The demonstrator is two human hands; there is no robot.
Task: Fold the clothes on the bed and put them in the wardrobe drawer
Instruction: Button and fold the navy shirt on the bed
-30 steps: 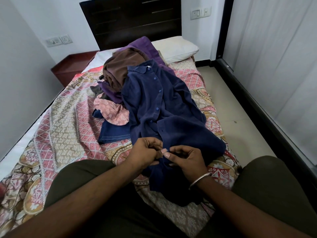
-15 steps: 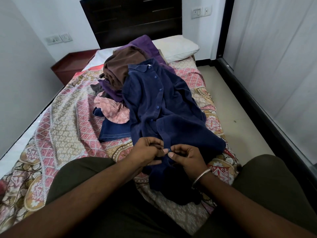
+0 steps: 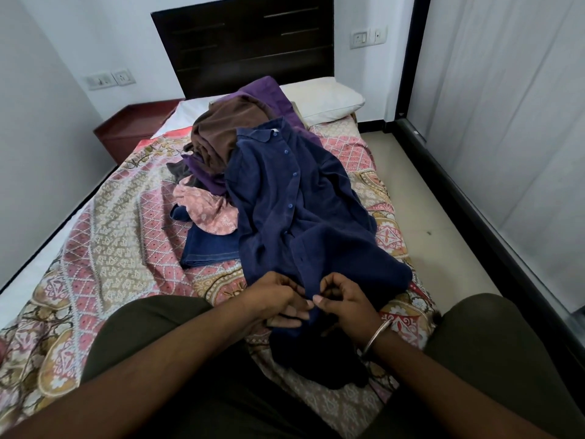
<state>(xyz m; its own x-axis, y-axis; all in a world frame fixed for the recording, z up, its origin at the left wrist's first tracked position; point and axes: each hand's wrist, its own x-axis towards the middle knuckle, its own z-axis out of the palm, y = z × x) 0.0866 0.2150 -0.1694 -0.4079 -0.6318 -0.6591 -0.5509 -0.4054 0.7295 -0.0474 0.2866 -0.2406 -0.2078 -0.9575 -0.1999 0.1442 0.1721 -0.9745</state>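
A navy button-up shirt (image 3: pixel 294 217) lies stretched along the patterned bedspread (image 3: pixel 104 236), collar toward the headboard, hem near me. My left hand (image 3: pixel 278 299) and my right hand (image 3: pixel 345 299) both pinch the shirt's front placket near its lower end, fingertips almost meeting. Behind the shirt sits a heap of clothes: a brown garment (image 3: pixel 218 134), a purple one (image 3: pixel 269 93), a pink patterned piece (image 3: pixel 205 210) and folded blue denim (image 3: pixel 209 248). No wardrobe drawer is in view.
A white pillow (image 3: pixel 326 99) and dark headboard (image 3: pixel 243 42) lie at the far end. A reddish bedside cabinet (image 3: pixel 133 128) stands at the left. Tiled floor (image 3: pixel 421 204) runs along the bed's right side beside a pale sliding door (image 3: pixel 506 122). My knees frame the shirt's hem.
Both hands slid slightly down the placket toward the hem, still pinching the fabric; the shirt and the heap lie as before.
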